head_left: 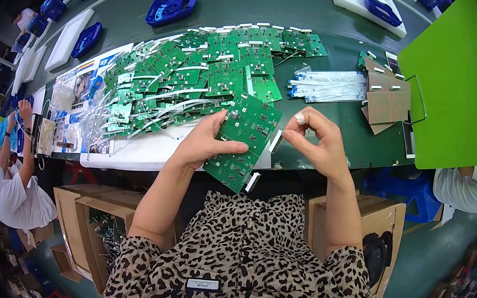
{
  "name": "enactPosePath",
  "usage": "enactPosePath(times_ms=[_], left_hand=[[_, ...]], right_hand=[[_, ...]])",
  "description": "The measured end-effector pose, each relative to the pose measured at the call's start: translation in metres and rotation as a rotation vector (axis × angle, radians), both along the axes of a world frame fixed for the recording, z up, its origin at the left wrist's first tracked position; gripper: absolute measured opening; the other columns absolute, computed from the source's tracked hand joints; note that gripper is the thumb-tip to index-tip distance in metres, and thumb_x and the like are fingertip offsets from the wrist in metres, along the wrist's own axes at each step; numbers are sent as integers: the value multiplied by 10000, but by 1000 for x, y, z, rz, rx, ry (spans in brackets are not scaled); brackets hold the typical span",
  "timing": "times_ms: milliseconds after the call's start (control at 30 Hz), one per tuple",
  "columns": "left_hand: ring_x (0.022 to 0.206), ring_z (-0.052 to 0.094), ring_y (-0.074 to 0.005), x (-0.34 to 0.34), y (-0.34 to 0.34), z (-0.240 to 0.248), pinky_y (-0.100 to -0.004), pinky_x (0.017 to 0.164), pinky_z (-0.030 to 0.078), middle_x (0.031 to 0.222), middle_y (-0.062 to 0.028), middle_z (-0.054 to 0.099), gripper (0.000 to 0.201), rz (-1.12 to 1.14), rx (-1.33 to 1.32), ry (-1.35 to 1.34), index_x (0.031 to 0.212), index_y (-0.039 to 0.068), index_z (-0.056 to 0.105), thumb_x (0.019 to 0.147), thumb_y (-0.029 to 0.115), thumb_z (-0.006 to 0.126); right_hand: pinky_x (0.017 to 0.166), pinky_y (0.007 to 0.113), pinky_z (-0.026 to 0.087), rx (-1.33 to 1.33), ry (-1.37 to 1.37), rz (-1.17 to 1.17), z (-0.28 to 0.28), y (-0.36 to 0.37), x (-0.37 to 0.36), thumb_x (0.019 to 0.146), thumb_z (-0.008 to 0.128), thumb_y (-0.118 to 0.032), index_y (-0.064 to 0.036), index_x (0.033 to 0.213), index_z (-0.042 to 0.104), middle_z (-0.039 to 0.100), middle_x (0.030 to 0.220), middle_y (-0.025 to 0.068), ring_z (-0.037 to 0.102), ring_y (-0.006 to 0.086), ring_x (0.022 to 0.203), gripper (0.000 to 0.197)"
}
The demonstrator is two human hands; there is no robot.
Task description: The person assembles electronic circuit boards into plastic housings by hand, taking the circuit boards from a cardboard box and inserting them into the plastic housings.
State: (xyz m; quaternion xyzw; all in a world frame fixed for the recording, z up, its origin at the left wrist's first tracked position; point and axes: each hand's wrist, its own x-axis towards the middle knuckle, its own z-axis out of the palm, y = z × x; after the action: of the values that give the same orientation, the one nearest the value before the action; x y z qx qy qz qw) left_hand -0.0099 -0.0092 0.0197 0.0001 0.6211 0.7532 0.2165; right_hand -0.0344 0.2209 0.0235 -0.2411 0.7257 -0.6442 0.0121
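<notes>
The left hand (201, 143) is closed on a green circuit board (247, 127), thumb pressed across its face, fingers around its left edge. At the board's right edge, beside a white connector (276, 141), the right hand (321, 146) has thumb and forefinger nearly together; whether they grip anything, I cannot tell. Beyond the board spreads a heap of similar boards (188, 75); to its upper right lie flat cables (329, 86).
</notes>
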Motion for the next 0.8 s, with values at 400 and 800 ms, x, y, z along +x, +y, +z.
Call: enactPosePath(times_ms=[400,800], left_hand=[[798,588,-95,-14,-22,-16,-230,715,482,946,-41,612,348,320,71,-77,1094,7,513,803,147,643],[847,576,-92,-8,-10,6,-237,747,464,966,-51,607,384,226,43,-16,1095,5,509,783,165,668]], right_hand=[[501,276,409,-108,211,486,23,-20,55,720,642,1,-17,741,500,505,667,62,513,168,583,144],[532,231,373,2,-25,82,-7,-41,32,766,645,-59,-11,794,549,476,712,25,452,97,587,111]])
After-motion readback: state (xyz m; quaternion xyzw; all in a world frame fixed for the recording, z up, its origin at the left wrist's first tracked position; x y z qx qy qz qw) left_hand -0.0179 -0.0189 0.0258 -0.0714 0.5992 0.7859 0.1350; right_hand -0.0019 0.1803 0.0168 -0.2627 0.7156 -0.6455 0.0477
